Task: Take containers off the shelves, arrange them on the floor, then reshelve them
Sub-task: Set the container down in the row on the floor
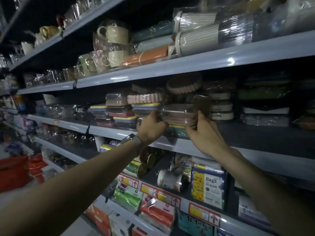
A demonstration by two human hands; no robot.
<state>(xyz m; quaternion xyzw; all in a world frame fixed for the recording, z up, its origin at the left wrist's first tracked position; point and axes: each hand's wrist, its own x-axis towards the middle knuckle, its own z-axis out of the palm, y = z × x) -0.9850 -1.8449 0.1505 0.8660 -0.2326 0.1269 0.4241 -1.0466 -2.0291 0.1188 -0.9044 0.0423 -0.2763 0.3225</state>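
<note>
Both hands are raised to the middle shelf and together hold 1 clear-lidded container with a brownish-pink base. The left hand, a band on its wrist, curls its fingers round the container's left end; the right hand grips the right end, thumb up against the lid. The container is at the shelf's front, directly above a stack of yellow- and teal-edged boxes; whether it touches them is unclear. More lidded boxes stand just to the left. A pack marked "Bags" sits on the shelf below.
</note>
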